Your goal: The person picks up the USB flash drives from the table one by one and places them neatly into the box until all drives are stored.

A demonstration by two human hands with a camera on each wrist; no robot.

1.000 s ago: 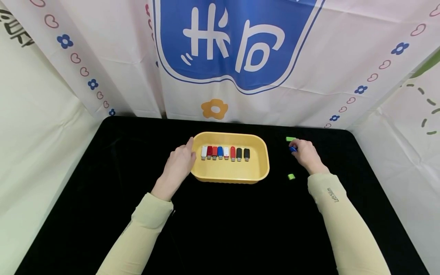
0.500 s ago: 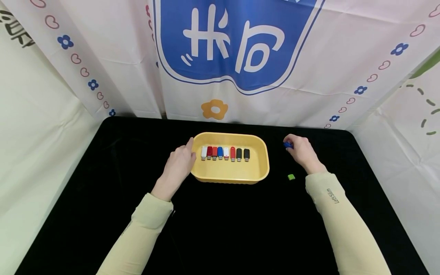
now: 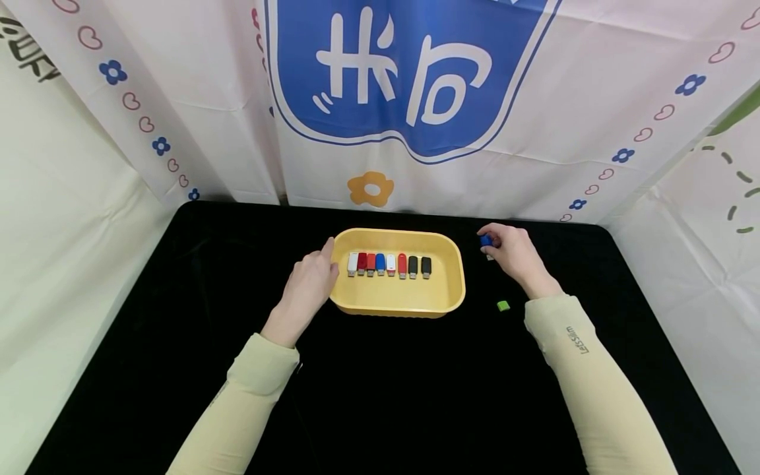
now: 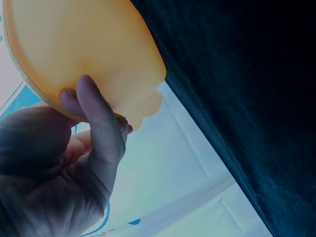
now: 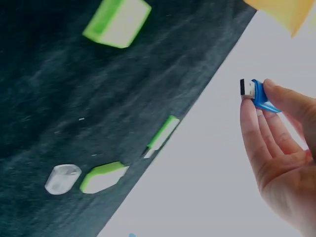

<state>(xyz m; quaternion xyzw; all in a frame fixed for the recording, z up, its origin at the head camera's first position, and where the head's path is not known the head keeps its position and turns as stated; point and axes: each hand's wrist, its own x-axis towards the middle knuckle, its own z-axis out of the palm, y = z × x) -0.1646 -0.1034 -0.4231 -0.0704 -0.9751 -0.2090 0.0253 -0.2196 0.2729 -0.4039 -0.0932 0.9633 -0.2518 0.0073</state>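
My left hand [image 3: 309, 280] holds the left rim of a yellow plastic tray [image 3: 392, 309]; in the left wrist view its fingers and thumb bend around the tray's edge. Inside lies a row of several USB sticks, among them a blue one [image 3: 380, 264], a red one [image 3: 402, 265] and a black one [image 3: 426, 266], plugs toward the person. To the tray's right, my right hand [image 3: 516, 254] pinches another blue USB stick [image 5: 261, 96] between thumb and fingers, its metal plug exposed. The stick is above the table, outside the tray.
A small green piece [image 3: 503, 306] lies on the black table [image 3: 404, 396] right of the tray. The right wrist view also shows green-and-white sticks [image 5: 103, 177] and a clear piece [image 5: 63, 178]. A printed curtain [image 3: 237, 132] hangs behind the table.
My right hand has lifted the blue USB stick and moved left toward the tray, turning it so the plug shows. A green piece at the back is now hidden. My left hand stays put.
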